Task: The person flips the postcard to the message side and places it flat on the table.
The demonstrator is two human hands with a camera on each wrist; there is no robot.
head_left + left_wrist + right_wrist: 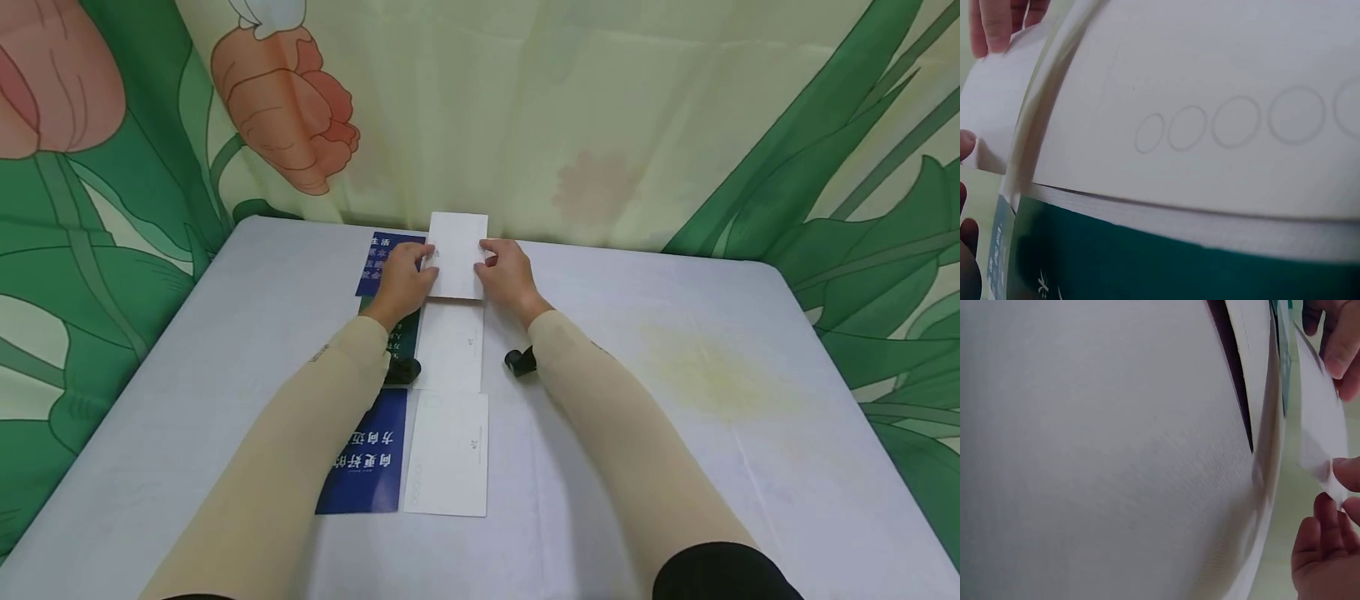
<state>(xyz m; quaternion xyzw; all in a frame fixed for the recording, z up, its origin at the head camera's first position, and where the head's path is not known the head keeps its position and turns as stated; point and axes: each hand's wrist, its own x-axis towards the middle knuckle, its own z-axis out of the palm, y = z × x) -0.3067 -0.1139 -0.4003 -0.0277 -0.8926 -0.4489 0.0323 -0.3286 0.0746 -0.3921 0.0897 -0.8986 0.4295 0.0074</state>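
Note:
At the far edge of the table, my left hand (405, 279) pinches the left side of a white postcard (457, 254). The right hand (510, 275) pinches the same postcard by its right side. In the right wrist view the held postcard (1319, 419) looks slightly bent and tilted between both hands. Nearer me lie two more blank-sided postcards, a middle one (450, 346) and a front one (447, 454). To their left are a blue card (367, 462) with white characters, a dark green card (1147, 250) partly behind the left arm, and another blue card (378, 262) beside the left hand.
A white cloth covers the table (675, 433), with a faint yellowish stain (720, 375) on the right. Behind its far edge hangs a curtain (465, 100) printed with flowers and leaves. Black wrist devices (521, 362) sit under the sleeves.

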